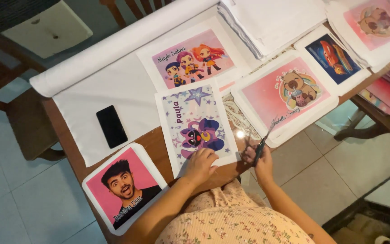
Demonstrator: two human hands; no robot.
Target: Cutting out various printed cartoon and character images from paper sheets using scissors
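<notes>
Two hands in view, both at the near table edge. L hand (200, 164) lies flat w/ fingers loosely spread, pressing down the bottom edge of a printed sheet (196, 124) w/ a purple cartoon creature and stars on white. R hand (259, 159) is closed around the handles of scissors (264, 140), blades pointing up and away from me twd the capybara print; I can't tell if the blades are apart or together, too small. Scissors sit just right of the purple sheet's lower right corner, over the bare wood.

Around them on the wooden table (154, 145):
- pink capybara print (285, 97), right of the purple sheet, touching it or just beside
- print w/ three cartoon girls (190, 56) behind it
- portrait print on pink bkgd (123, 186), near left corner, hanging partly over the table edge
- black phone (111, 126) face down on white fabric (91, 90), fabric roll (127, 40) along the far side
- stack of white sheets (271, 20) far right, w/ a dark blue car print (332, 56) and another pink print (375, 22) next to it

Floral top visible at bottom of frame.
</notes>
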